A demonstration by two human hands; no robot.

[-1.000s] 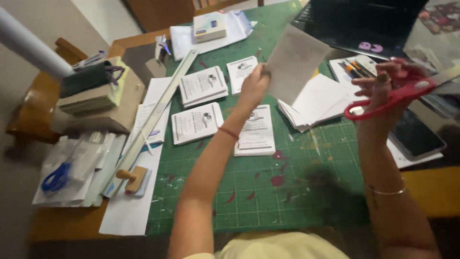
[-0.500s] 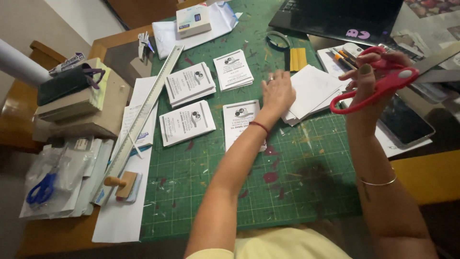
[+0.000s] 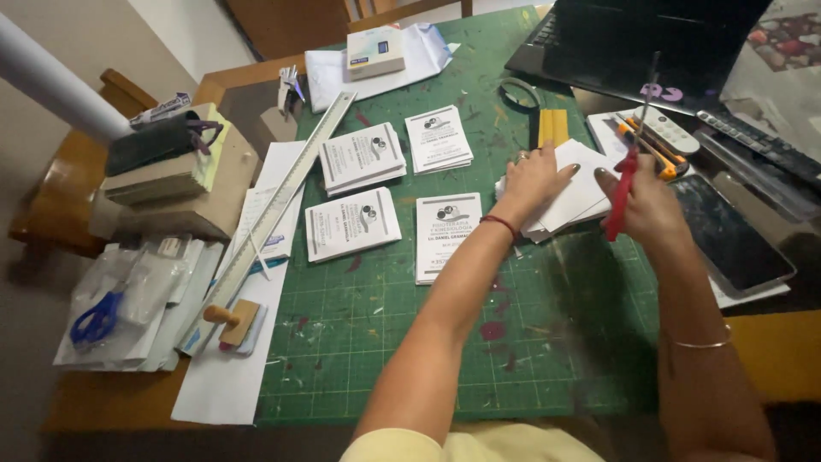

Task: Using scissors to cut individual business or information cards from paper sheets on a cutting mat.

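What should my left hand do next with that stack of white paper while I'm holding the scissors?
Probably lift the top sheet off the white paper stack. The left hand lies flat on it, while the right hand holds the red-handled scissors blades up, with no sheet at the blades. Four piles of cut printed cards already lie on the green cutting mat.

A wooden surface [image 3: 120,402] is largely covered by a green cutting mat [image 3: 445,342]. A wooden chair [image 3: 64,192] is seen at its left, over a grey-beige floor [image 3: 21,342]. Warm, dim light is cast throughout.
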